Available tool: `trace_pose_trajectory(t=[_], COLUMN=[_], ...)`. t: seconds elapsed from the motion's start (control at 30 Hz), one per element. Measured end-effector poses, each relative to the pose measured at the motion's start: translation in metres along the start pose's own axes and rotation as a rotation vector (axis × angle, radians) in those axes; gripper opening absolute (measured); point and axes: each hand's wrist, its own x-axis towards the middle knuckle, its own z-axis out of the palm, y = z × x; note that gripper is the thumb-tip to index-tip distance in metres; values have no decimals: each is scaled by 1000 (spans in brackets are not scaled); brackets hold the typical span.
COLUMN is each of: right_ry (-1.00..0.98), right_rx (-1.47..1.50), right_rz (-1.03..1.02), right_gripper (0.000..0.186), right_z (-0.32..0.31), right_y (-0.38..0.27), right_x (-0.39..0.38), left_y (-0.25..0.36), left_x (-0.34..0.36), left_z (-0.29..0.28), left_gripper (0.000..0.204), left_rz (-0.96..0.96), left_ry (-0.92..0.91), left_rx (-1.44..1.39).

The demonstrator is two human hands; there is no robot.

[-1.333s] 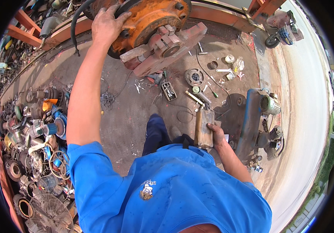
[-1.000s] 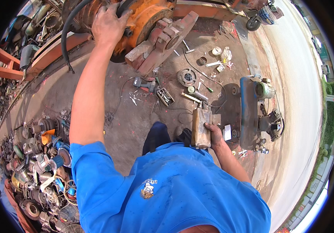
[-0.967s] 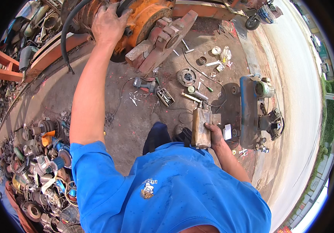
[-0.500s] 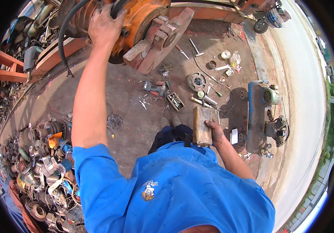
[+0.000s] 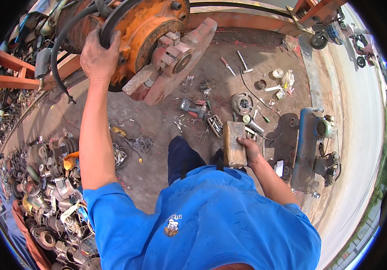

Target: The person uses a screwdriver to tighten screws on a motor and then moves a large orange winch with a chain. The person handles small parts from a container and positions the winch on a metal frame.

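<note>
My left hand [image 5: 100,56] grips the dark rim [image 5: 120,20] of a large orange round machine [image 5: 151,24], fingers over one side and thumb on the other. Bolted across the machine's end is a rusty reddish metal bar [image 5: 175,65] with a clamp-like hub. A black hose [image 5: 57,58] hangs down to the left of my wrist. Low in front of my body, my right hand [image 5: 251,150] is closed round a worn brown rectangular block [image 5: 235,145], with the thumb across its face. The block is upright, apart from the machine.
On the ground lie a cordless power tool [image 5: 193,108], a hammer [image 5: 244,62], a knife [image 5: 227,66], a round metal part [image 5: 242,103] and a tool box [image 5: 214,125]. A blue air compressor [image 5: 304,150] stands right. Scrap parts [image 5: 49,193] are heaped left. An orange frame beam [image 5: 238,23] crosses behind.
My view has shifted, and one leg now shows farther forward. The machine and my left hand appear farther left. My right hand keeps the block at about the same place before me.
</note>
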Motion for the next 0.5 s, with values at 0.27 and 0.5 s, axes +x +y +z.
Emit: trace_pose_trajectory(t=[0.27, 0.5], right_ry=[-12, 94], right_rx=[21, 15], right_rz=[8, 44], right_gripper=[45, 43], right_z=[130, 245], right_y=[26, 41], right_x=[75, 91], left_y=[-106, -181], left_x=[39, 73], left_z=[-9, -13], left_gripper=[39, 36], left_rz=[-29, -4], left_ry=[-117, -194], left_rx=[-170, -289])
